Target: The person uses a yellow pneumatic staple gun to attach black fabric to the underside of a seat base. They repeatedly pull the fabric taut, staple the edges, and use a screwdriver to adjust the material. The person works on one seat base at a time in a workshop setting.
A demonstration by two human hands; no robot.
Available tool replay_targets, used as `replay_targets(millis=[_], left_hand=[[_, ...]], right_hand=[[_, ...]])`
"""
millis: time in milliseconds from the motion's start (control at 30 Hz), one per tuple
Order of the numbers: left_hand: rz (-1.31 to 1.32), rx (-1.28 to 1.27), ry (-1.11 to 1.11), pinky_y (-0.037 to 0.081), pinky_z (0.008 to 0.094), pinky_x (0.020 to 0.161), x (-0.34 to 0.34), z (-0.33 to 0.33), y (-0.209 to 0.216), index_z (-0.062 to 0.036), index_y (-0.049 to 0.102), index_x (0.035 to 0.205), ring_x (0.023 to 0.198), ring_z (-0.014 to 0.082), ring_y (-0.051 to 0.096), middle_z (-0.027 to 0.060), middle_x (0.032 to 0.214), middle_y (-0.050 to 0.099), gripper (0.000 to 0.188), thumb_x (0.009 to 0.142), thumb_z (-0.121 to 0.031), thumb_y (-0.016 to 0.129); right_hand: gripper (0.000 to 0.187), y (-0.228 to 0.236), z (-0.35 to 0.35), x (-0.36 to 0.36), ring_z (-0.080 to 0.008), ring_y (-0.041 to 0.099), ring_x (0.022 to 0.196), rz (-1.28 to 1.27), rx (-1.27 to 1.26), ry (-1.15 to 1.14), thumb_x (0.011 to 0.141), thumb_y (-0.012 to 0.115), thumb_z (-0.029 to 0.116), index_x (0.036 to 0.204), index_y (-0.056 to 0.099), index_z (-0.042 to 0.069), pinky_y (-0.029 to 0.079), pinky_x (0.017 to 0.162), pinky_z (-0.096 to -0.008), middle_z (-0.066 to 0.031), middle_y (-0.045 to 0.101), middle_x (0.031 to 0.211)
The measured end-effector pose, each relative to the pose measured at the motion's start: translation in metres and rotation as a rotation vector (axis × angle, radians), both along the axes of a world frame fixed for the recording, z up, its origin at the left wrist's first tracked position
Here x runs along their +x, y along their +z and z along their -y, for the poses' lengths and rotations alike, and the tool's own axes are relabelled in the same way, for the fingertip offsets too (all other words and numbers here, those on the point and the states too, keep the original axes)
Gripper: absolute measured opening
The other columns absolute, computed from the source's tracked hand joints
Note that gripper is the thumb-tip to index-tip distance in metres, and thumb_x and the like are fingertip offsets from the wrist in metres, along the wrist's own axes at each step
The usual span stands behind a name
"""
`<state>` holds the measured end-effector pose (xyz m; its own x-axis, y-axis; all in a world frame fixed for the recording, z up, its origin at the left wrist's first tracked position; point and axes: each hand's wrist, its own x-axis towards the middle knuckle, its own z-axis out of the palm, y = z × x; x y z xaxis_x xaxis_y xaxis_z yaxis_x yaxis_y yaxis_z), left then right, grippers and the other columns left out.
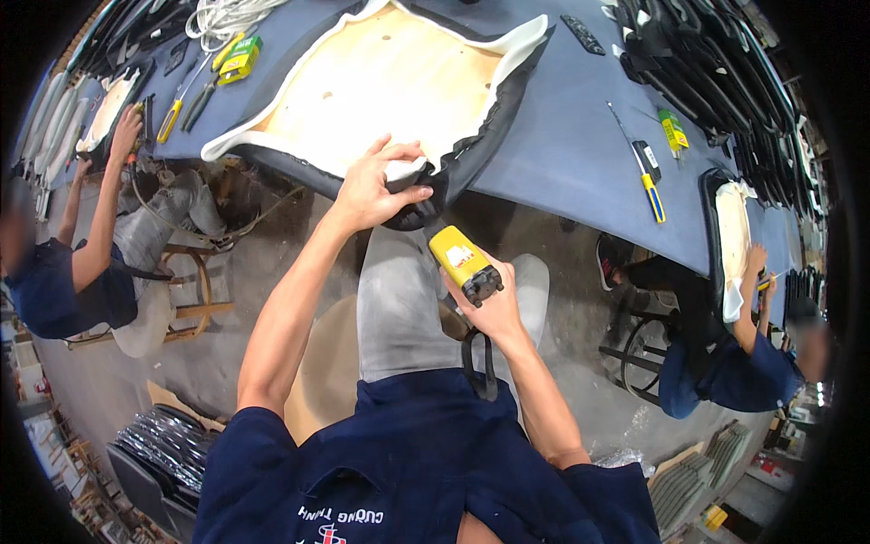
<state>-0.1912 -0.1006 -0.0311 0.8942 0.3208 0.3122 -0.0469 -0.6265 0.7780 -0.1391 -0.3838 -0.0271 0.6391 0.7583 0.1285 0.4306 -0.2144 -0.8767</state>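
A seat panel [376, 82] lies at the table's near edge, its pale wooden board facing up, with white padding and black cover material around the rim. My left hand [379, 186] pinches the black cover [421, 201] and white padding at the panel's near corner, fingers over the board and thumb on the fold. Wrapped in my right hand [494, 308] is a yellow staple gun [460, 260] with a black end cap. Its nose points toward the corner beside my left thumb; whether it touches the cover I cannot tell.
On the blue-grey table [562, 154] lie a screwdriver [648, 181], pliers [201, 100], green-yellow boxes [240, 60] and a cable bundle [222, 20]. Black covered parts [698, 63] are stacked at far right. Co-workers sit left [77, 281] and right [725, 358], handling similar panels.
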Motion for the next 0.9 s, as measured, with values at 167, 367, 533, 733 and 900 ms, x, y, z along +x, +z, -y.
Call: replay_targets(millis=[167, 367, 533, 733, 900], left_hand=[[-0.001, 0.007, 0.065, 0.032, 0.0528, 0.135, 0.001, 0.004, -0.006, -0.0085, 0.078, 0.123, 0.137, 0.0296, 0.07, 0.0163, 0.137, 0.079, 0.049, 0.082, -0.027, 0.097], [-0.113, 0.019, 0.118, 0.047, 0.0498, 0.124, -0.003, 0.004, -0.008, -0.0139, 0.078, 0.127, 0.152, 0.0429, 0.054, 0.0068, 0.145, 0.076, 0.062, 0.076, -0.042, 0.1], [-0.069, 0.053, 0.103, 0.044, 0.0499, 0.127, -0.003, 0.006, -0.004, -0.014, 0.079, 0.126, 0.15, 0.039, 0.057, 0.0106, 0.143, 0.076, 0.061, 0.075, -0.042, 0.099], [-0.062, 0.146, -0.036, 0.029, 0.05, 0.137, -0.009, -0.01, 0.007, -0.0088, 0.073, 0.133, 0.15, 0.0319, 0.057, 0.012, 0.152, 0.069, 0.072, 0.076, -0.045, 0.098], [-0.046, 0.118, 0.051, 0.037, 0.051, 0.133, -0.01, 0.004, 0.0, -0.0076, 0.07, 0.136, 0.145, 0.0382, 0.061, 0.0101, 0.15, 0.071, 0.068, 0.082, -0.04, 0.096]], right_hand=[[0.028, 0.0, -0.011, 0.0, -0.0348, 0.078, 0.079, 0.05, -0.076, 0.059, 0.087, 0.086, 0.008, 0.111, 0.075, -0.002, 0.06, 0.075, -0.0389, -0.0157, 0.08, 0.093], [0.041, 0.004, -0.025, -0.008, -0.046, 0.075, 0.082, -0.029, -0.08, 0.056, 0.076, 0.087, 0.006, 0.113, 0.072, -0.002, 0.06, 0.074, -0.0455, -0.0243, 0.075, 0.086], [0.031, -0.012, -0.033, 0.005, -0.0451, 0.077, 0.086, 0.123, -0.031, 0.067, 0.082, 0.088, 0.012, 0.106, 0.076, -0.002, 0.061, 0.078, -0.0459, -0.0234, 0.078, 0.093], [0.03, 0.012, -0.019, 0.003, -0.0447, 0.077, 0.088, -0.042, 0.007, 0.082, 0.085, 0.087, 0.012, 0.109, 0.076, -0.002, 0.062, 0.078, -0.0436, -0.0232, 0.079, 0.094], [0.025, 0.014, -0.002, -0.004, -0.0442, 0.076, 0.085, -0.028, -0.032, 0.012, 0.083, 0.086, 0.008, 0.103, 0.072, 0.0, 0.06, 0.074, -0.0431, -0.022, 0.076, 0.089]])
